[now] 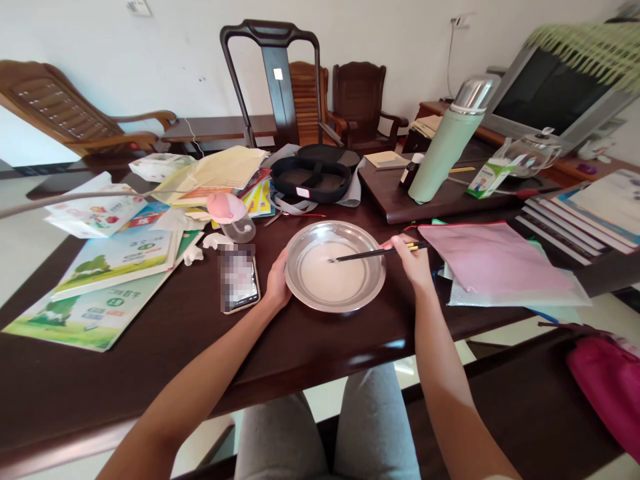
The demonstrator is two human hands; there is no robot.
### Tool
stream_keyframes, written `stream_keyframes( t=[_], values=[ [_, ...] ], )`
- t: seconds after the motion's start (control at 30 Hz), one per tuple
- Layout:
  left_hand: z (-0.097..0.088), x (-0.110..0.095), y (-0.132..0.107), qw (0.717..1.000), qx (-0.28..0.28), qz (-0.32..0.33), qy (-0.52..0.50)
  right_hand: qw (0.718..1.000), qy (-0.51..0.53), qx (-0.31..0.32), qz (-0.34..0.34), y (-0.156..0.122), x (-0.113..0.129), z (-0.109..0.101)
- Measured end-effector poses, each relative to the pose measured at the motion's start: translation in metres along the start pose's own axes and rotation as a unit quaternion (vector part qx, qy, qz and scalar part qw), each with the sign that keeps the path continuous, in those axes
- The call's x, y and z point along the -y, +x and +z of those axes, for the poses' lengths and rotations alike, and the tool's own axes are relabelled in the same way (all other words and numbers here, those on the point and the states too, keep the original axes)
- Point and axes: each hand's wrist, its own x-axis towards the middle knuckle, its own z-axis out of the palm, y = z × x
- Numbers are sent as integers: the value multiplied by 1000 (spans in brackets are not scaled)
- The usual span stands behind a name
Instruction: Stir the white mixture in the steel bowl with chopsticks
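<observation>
A shiny metal basin (340, 307) sits on the dark wooden table in front of me, with a pale, whitish liquid (333, 277) covering its bottom. My left hand (278, 280) grips the basin's left rim, thumb at the edge and the other fingers mostly hidden beneath the side. Held in my right hand (414, 261), a pair of black chopsticks (363, 255) reaches leftward over the basin. Their tips are close together at the liquid's surface near the middle; I cannot tell how deep they go. A phone (239, 279) lies just left of my left hand.
Booklets (115, 267), papers and a pink-lidded cup (227, 210) crowd the left side. Behind the basin sits a black case (310, 177). A green thermos (450, 143) stands at the back right, above a pink pouch (493, 257) and stacked books (565, 227).
</observation>
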Motion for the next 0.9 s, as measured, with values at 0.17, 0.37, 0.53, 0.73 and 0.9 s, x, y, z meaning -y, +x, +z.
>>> stream_keyframes(
  t=[0.17,0.37,0.53,0.73,0.9],
  values=[
    [0,0,0,1000,-11,0,-1,999,25,-46,8,1,-3,-4],
    [0,1,0,1000,-13,-11,-13,998,13,59,-10,-3,2,3],
    [0,1,1,1000,-13,-7,-12,999,7,-46,-1,1,-2,-3],
    [-2,2,2,1000,-2,-2,-3,998,33,49,-5,-3,0,0],
    [-2,2,2,1000,10,4,-4,1000,9,12,-17,-1,0,2]
  ],
)
